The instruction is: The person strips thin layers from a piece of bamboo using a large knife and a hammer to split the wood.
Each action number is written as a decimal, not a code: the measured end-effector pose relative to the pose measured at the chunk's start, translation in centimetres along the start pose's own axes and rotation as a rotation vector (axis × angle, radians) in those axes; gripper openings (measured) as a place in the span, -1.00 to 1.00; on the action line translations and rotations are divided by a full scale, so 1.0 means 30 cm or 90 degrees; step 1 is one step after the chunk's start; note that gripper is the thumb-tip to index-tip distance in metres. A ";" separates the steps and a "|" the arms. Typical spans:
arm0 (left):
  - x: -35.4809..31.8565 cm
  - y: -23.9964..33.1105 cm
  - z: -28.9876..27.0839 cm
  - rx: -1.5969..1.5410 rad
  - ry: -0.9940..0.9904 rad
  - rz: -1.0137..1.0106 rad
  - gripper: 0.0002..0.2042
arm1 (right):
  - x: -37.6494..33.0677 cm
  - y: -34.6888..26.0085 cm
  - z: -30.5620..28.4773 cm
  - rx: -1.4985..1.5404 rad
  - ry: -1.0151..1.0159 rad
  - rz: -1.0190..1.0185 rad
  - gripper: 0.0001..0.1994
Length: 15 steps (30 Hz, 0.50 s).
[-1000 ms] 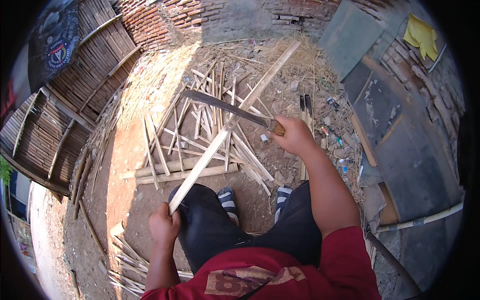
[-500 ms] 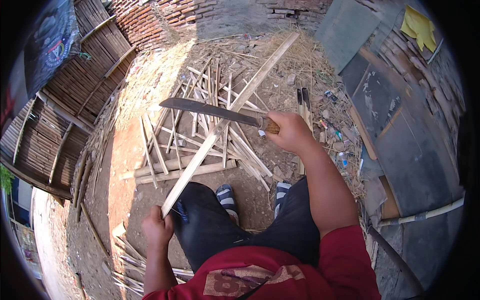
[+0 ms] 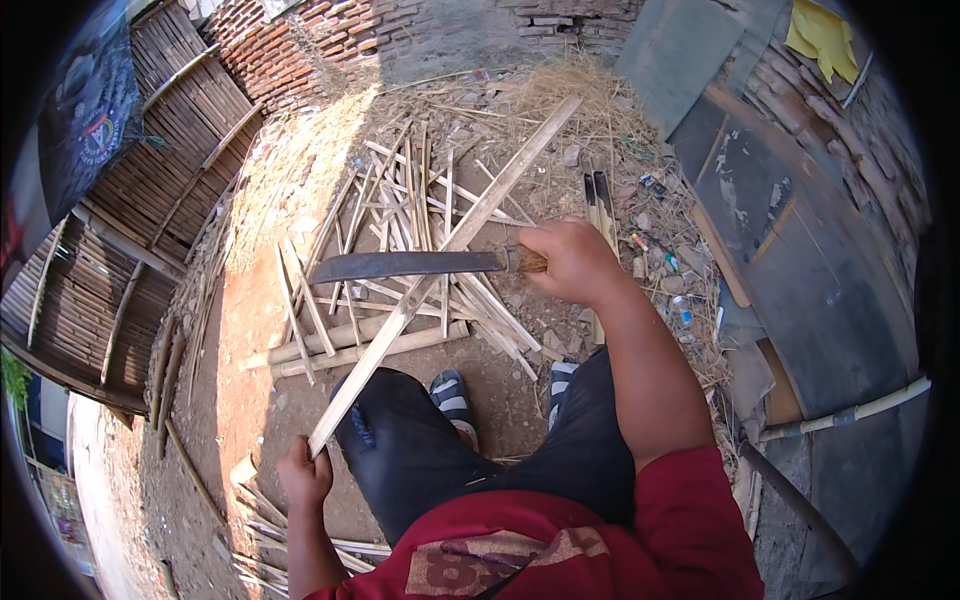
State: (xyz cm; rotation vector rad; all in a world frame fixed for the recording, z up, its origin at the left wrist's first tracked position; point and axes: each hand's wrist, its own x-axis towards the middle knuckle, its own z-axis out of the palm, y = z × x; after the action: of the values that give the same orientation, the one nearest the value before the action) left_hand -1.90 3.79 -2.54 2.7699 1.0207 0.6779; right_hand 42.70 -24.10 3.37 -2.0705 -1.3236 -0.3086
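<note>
Left hand (image 3: 305, 474) grips slat (image 3: 370, 365); right hand (image 3: 570, 262) grips machete (image 3: 400, 264) across it, ahead of left: apparently shaving; next stroke needs steadiness.

The machete blade (image 3: 375, 266) was dull metal, its handle (image 3: 525, 259) worn wood; the long strip (image 3: 375, 366) seemed smooth bamboo; the wall (image 3: 325, 45) was rough brick.

Head camera: wide fisheye, facing steeply down and forward from above the shirt (image 3: 505, 515)
Shirt: closest, lower edge
Knife (image 3: 405, 265): near, mid-view
Brick wall (image 3: 420, 42): farthest, upper edge
</note>
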 end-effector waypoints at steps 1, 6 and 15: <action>-0.001 -0.020 -0.004 -0.012 0.003 0.007 -0.85 | 0.001 -0.001 -0.006 -0.012 -0.008 -0.040 -0.72; -0.021 -0.118 -0.060 0.025 0.018 0.034 -0.84 | -0.018 0.150 -0.059 0.016 0.015 0.289 -0.70; -0.031 -0.109 -0.055 0.014 -0.001 0.050 -0.85 | -0.003 0.021 -0.007 -0.039 -0.038 -0.037 -0.75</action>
State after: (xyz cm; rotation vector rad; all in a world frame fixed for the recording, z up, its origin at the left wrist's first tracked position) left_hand -5.19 5.62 -2.25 2.8425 0.9291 0.6775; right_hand 43.24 -24.47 3.23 -2.1096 -1.4275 -0.3189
